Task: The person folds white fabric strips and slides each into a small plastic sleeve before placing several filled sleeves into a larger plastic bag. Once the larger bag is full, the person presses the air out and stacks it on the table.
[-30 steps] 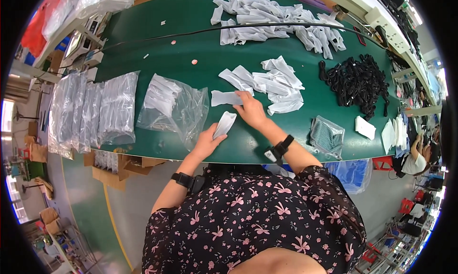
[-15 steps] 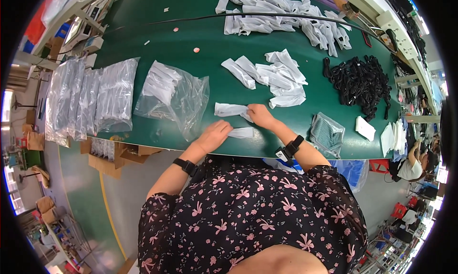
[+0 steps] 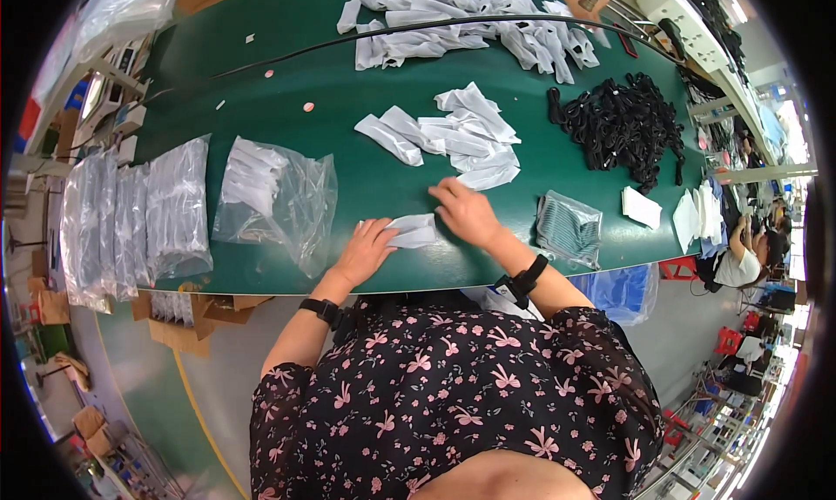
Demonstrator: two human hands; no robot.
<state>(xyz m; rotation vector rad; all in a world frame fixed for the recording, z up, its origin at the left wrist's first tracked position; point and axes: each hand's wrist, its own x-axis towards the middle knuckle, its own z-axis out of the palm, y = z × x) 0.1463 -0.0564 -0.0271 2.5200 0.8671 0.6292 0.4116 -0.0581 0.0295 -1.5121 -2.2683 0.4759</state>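
White packet (image 3: 414,231) lies flat on the green bench (image 3: 348,108), under both hands. Left hand (image 3: 364,249) and right hand (image 3: 466,211) press it, fingers spread. Many packets (image 3: 453,138) wait behind; bagged ones (image 3: 178,204) lie left.

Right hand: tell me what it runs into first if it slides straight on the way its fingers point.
Probably the folded white piece under the left hand; the right hand points left across the green table, fingertips already about touching it.

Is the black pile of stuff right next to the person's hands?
No, the black pile lies far off at the right of the table, while both hands press a white packet.
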